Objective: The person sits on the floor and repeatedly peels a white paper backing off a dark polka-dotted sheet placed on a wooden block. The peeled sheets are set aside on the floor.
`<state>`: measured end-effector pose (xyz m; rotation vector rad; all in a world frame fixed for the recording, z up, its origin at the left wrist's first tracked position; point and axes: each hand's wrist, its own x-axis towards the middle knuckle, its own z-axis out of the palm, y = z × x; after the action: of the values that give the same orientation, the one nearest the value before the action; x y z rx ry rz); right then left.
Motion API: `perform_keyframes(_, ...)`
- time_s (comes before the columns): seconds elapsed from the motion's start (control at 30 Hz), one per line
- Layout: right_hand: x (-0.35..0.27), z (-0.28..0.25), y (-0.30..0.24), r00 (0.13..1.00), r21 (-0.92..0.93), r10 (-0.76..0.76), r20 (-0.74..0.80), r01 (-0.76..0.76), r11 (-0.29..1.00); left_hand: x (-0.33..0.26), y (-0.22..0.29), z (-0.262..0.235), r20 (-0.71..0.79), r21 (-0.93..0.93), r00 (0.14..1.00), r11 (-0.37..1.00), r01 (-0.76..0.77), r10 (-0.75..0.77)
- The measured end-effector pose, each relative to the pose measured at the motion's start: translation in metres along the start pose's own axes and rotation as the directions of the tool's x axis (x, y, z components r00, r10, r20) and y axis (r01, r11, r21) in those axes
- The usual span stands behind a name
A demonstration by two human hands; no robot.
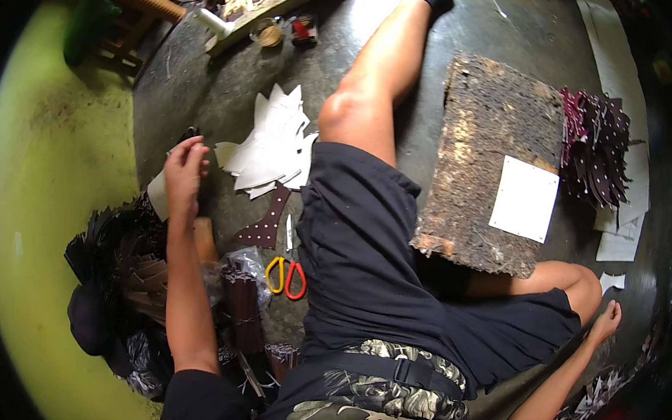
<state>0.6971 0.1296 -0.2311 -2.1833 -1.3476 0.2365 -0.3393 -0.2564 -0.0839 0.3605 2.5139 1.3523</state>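
My left hand [185,170] reaches out to the left over the dark floor. Its fingers are curled on a white cut piece [157,196], with a small dark object [190,132] at the fingertips. Just right of it lies a pile of white cut shapes [272,144], and below that a maroon dotted cut piece [263,230]. Red and yellow handled scissors [285,277] lie beside my thigh. My right hand [604,323] rests flat on the floor at the lower right, fingers apart, holding nothing.
A worn brown board [469,192] with a white sheet [524,198] on it lies by my right knee. Maroon dotted pieces [595,146] are stacked beyond it. Dark bundles and fanned strips [131,265] sit beside my left arm. Tools and clutter [273,10] line the far edge.
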Motion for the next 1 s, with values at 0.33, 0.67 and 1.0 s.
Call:
perform_keyframes(0.33,-0.105,-0.005,-0.189,0.962,0.388,-0.241,0.131,0.174,0.905,0.012,-0.053,0.145,0.161,0.747,0.982,0.638,-0.184,0.094)
perform_keyframes(0.67,-0.154,0.001,-0.247,0.906,0.375,-0.361,0.222,0.262,0.889,0.016,-0.048,0.115,0.188,0.169,0.959,0.955,-0.244,0.212)
perform_keyframes(1.0,-0.247,-0.004,-0.402,0.610,0.788,-0.567,0.554,-0.165,0.593,-0.122,0.189,0.163,0.826,-0.445,0.117,0.766,-0.465,0.551)
